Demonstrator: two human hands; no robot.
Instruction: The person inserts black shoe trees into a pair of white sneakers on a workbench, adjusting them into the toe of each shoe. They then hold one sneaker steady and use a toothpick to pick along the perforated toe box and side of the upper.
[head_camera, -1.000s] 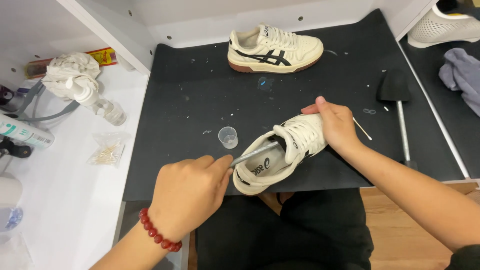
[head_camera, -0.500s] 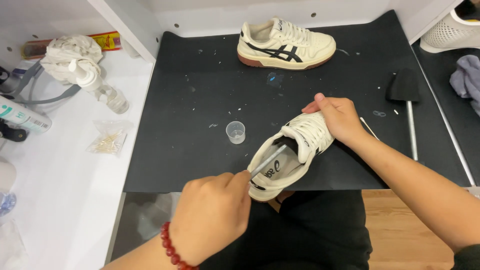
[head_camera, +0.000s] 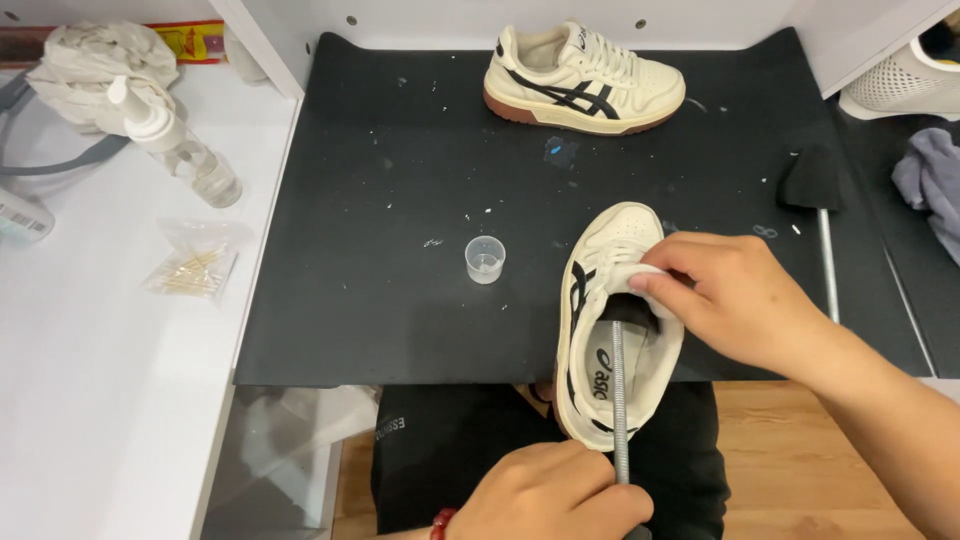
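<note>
Desk (head_camera: 120, 400): white, with a black mat (head_camera: 400, 200) laid on it ahead of both hands and flecked with pale specks.

Second sneaker (head_camera: 583, 78): cream with dark stripes, upright at the far edge of the mat, well ahead of the right hand.

Worked sneaker (head_camera: 610, 300): cream, at the near edge of the mat with its heel overhanging toward the person. Half a second ago it lay slanted; it now points straight away, toe forward.

Right hand (head_camera: 740, 300): closed over the tongue and collar, holding the sneaker steady.

Left hand (head_camera: 550, 495): closed round the near end of a threaded metal rod (head_camera: 617, 400). The rod, earlier barely at the opening, now runs straight up into the sneaker, its dark foam head (head_camera: 628, 310) seated under the tongue. Judgement: the tool has been driven home and the sneaker squared up to take it.

Matching foam-tipped rod (head_camera: 812, 190): lying on the mat just beyond the right hand.

Spray bottle (head_camera: 180, 150) and crumpled cloth (head_camera: 100, 55): far left of the left hand.

Packet of swabs (head_camera: 195, 268): left, on the desk.

Small clear cup (head_camera: 485, 260): on the mat, just left of the worked sneaker.
</note>
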